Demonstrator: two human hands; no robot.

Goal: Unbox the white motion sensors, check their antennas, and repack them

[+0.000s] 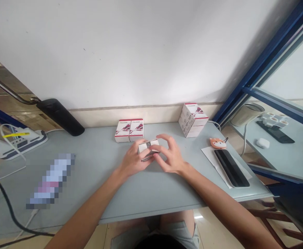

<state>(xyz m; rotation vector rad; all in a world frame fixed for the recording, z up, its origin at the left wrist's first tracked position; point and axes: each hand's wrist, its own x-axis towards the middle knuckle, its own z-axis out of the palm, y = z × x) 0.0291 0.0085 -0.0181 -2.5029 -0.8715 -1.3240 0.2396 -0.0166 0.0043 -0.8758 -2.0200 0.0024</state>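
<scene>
A small white cardboard box (143, 148) is held a little above the middle of the desk. My left hand (133, 159) is wrapped round its left side and underside. My right hand (170, 155) is at the box's right end, with fingers curved apart and a fingertip and the thumb touching its near face. Behind my hands, two white boxes with red edges (129, 130) lie side by side against the wall. To the right stands a stack of similar boxes (193, 119), with printed sides.
A black cylinder-like case (60, 117) and a power strip (24, 142) with cables are at the left, near a pixelated phone (51, 183). On the right, a dark phone (231, 168) lies on white paper (210, 162) beside an orange animal-shaped item (218, 143). A blue-framed mirror or window (278, 103) borders the desk.
</scene>
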